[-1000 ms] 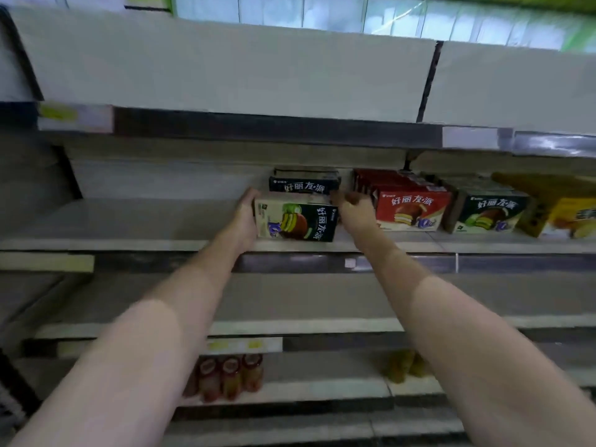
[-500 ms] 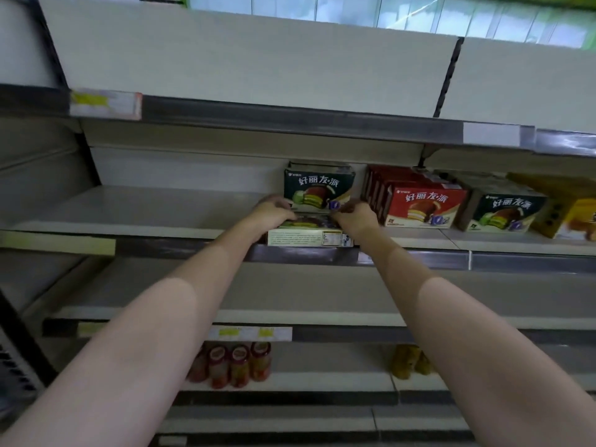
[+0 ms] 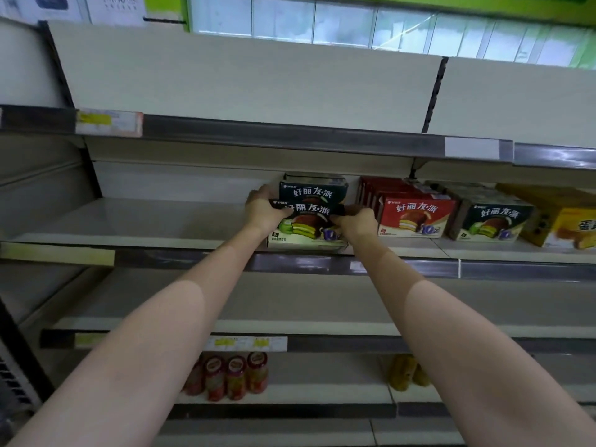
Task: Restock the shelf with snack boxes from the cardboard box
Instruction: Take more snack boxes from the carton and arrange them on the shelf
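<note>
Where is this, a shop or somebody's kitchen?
Most likely a shop. Long metal shelves carry price tags on their edges, with rows of matching snack boxes facing out and jars lower down.

Left of the left hand [image 3: 263, 211] the shelf board [image 3: 129, 221] lies bare all the way to the side wall, with open height up to the shelf above [image 3: 290, 137]. Between the hands stands the dark green snack box [image 3: 306, 225] at the shelf's front edge, and directly behind it a second green box [image 3: 312, 188] fills the depth toward the back panel. Just right of the right hand [image 3: 358, 221] a row of red snack boxes [image 3: 416, 216] blocks the way, leaving only a narrow gap. Beyond them sit another green box [image 3: 493, 221] and a yellow box [image 3: 561, 224], closing that side.
</note>
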Motion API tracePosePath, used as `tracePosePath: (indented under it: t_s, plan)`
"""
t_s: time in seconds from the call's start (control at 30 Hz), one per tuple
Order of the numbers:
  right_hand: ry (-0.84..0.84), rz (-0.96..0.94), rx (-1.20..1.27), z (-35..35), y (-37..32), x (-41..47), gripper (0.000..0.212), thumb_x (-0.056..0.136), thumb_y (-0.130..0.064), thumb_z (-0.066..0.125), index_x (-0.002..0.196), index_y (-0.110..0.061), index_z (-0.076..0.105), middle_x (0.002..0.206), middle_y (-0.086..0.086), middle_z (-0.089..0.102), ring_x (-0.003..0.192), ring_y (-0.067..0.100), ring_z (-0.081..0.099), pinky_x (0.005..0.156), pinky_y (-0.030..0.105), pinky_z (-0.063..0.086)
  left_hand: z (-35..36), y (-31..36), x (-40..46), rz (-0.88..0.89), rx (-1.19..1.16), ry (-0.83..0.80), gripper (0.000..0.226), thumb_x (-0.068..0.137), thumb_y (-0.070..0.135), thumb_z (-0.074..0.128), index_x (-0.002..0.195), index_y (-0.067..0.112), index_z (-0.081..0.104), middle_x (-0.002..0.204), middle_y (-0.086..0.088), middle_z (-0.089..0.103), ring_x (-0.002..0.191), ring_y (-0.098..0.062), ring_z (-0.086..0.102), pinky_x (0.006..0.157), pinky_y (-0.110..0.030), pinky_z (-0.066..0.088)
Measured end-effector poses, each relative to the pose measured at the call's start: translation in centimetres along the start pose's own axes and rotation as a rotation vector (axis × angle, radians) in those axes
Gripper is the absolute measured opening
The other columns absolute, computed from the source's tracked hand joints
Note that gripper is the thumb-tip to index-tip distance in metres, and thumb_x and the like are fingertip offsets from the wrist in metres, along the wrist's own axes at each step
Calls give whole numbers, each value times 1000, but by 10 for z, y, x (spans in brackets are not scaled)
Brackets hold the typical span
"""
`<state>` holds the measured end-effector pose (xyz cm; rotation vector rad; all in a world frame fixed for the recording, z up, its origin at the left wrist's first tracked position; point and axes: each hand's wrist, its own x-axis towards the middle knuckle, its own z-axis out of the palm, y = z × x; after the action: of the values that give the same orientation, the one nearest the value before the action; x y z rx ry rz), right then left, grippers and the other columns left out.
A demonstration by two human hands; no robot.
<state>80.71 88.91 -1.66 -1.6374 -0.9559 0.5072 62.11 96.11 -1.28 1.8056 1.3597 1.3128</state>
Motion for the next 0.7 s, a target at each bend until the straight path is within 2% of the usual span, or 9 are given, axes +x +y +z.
tracePosePath:
  t_s: [0.13,0.23,0.33,0.43,0.53,0.6,0.7]
  plan:
    - [89,-78,61,-5,-7,-1,37,83,-3,74,119,-7,64,112,12,70,103,26,65,90,35,54,7,3,-2,43,-162,66,50,66,7,89,101,20,55,112,-10,62,101,-25,63,89,-38,54]
    - [101,-60,32,-5,-1,7,44,82,-1,74,122,-6,55,115,12,67,105,28,64,90,35,53,14,2,-7,120,-166,35,54,69,3,86,112,11,56,105,-1,61,100,-19,60,88,-33,51]
    - [57,0,-11,-2,10,15,48,81,-4,76,123,-7,53,117,11,65,107,27,61,93,35,50,18,-8,-7,-6,-231,-23,66,69,3,87,122,3,48,107,-7,63,96,-21,61,82,-31,51]
    - [31,3,-120,0,18,20,39,86,-13,73,121,-9,57,116,11,66,109,29,61,93,35,48,19,-21,-3,-69,7,-128,59,69,19,90,114,1,55,110,-13,67,95,-24,62,76,-29,50]
    - [61,-30,-155,5,22,25,31,87,-15,71,115,-7,60,111,11,68,106,30,63,86,32,48,23,-21,9,-32,202,-188,65,71,31,89,121,5,55,118,-11,66,108,-30,62,86,-33,51]
    - [74,-44,-215,7,22,28,35,87,-14,70,119,-6,57,115,14,67,108,33,62,86,33,49,26,-17,17,-20,303,-193,71,71,35,88,126,7,53,124,-13,65,112,-32,61,87,-34,49]
    - [53,-36,-281,8,18,36,46,87,-16,73,126,-4,51,123,16,62,114,33,59,95,35,47,34,-16,25,-29,359,-180,71,74,35,86,129,7,51,127,-18,61,114,-36,59,89,-37,46]
